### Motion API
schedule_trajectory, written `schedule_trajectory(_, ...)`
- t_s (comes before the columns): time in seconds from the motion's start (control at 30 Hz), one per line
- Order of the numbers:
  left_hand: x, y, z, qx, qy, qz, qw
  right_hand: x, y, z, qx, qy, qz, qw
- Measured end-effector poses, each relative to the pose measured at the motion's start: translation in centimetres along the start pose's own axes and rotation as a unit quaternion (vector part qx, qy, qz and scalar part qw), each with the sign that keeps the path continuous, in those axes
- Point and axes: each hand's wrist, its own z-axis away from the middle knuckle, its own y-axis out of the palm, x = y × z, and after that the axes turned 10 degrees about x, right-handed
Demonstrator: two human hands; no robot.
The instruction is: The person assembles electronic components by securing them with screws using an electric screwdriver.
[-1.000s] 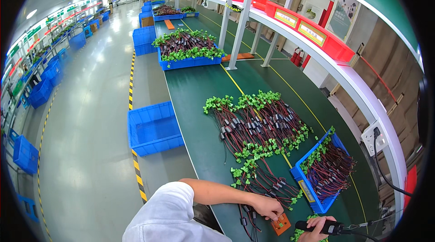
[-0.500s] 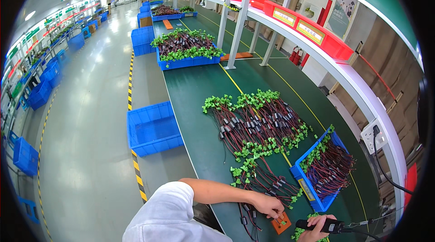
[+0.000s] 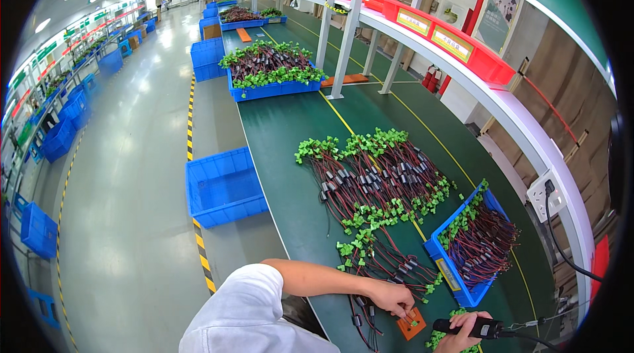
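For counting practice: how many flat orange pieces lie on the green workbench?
3: an orange block at the left hand, an orange board at a grey metal post, a second board beyond a filled blue plastic bin. More may be hidden.

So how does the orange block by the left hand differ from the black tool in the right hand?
The orange block is flat and squarish, while the black tool is long and slim.
The orange block lies on the green table, whereas the black tool is gripped in the right hand.
A cable trails from the black tool; none shows on the orange block.
Both are near the picture's lower edge.
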Motion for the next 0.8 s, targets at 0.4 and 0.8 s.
schedule_trajectory(0.4,-0.1,0.5,1.5,-0.118,0.01,-0.489,0.864,-0.9,0.0,-1.0,0.026,-0.051,0.015,0.998)
schedule_trajectory(0.8,-2.8,1.0,1.3,-0.108,0.004,-0.417,0.902,-0.3,-2.8,0.7,0.005,-0.026,0.059,0.998)
